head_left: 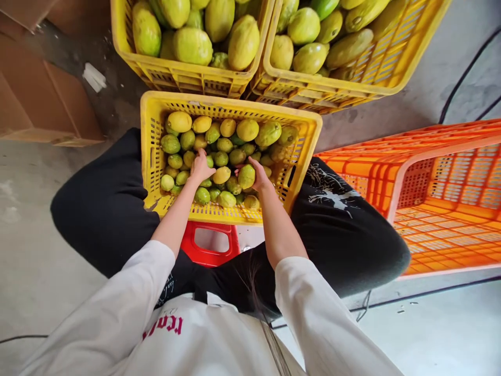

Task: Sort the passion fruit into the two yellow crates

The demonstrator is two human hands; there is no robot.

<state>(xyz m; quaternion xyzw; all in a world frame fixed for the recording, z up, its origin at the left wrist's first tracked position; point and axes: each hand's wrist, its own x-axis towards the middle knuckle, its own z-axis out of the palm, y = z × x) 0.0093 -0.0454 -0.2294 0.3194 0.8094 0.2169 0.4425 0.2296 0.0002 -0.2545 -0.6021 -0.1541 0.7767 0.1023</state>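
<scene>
A yellow plastic crate [230, 103] stands between my knees, its bottom covered with green and yellow lemons [221, 175]. My left hand [200, 168] reaches into the middle of it, thumb and fingers apart, resting on or just over the fruit; part of its fingers is hidden. To the right, my right hand [260, 175] is curled around a yellow-green lemon [246, 176], with the thumb along its upper side and fingertips showing at its left.
Two more yellow crates [188, 70] of larger-looking yellow-green fruit stand beyond. On the right is an orange crate [407, 172] lying beside my leg. A red stool [211, 256] shows under the near edge. Cardboard [43, 94] lies at left; black cables [465, 73] run along the floor.
</scene>
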